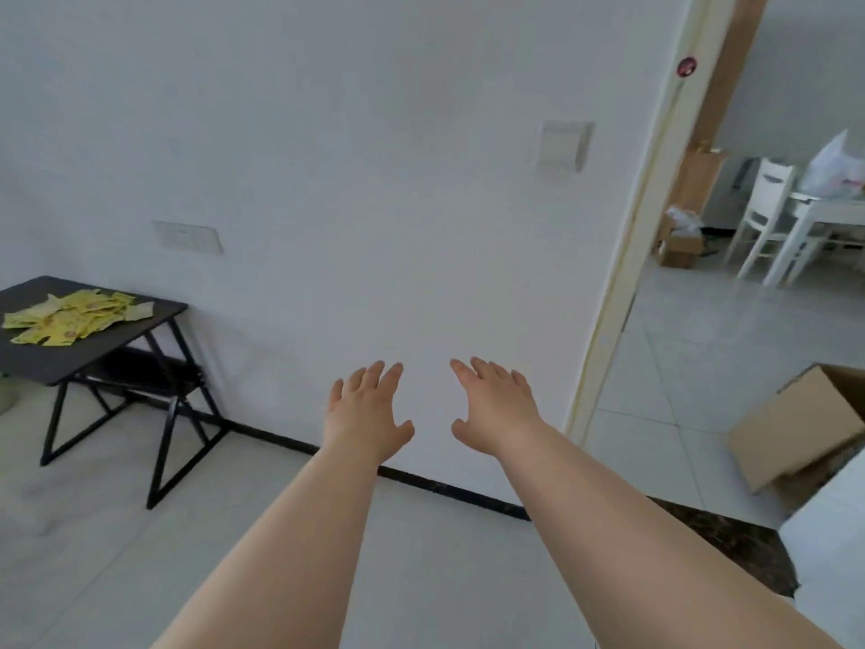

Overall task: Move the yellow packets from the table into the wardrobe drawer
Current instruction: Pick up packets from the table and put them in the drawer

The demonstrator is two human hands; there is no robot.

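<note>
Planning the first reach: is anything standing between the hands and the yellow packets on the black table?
Nothing visible. The left hand and right hand are open, held toward the wall; only bare floor lies between them and the yellow packets on the black table at left.

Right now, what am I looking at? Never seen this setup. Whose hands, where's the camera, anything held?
There is one picture, from a wide-angle camera worn on a person's head, looking forward and down. No robot: the left hand and right hand are bare, stretched out toward a white wall, fingers spread, holding nothing. At far left stands a black table with a loose pile of yellow packets on top. An open cardboard box sits on the floor at right. No wardrobe drawer is in view.
</note>
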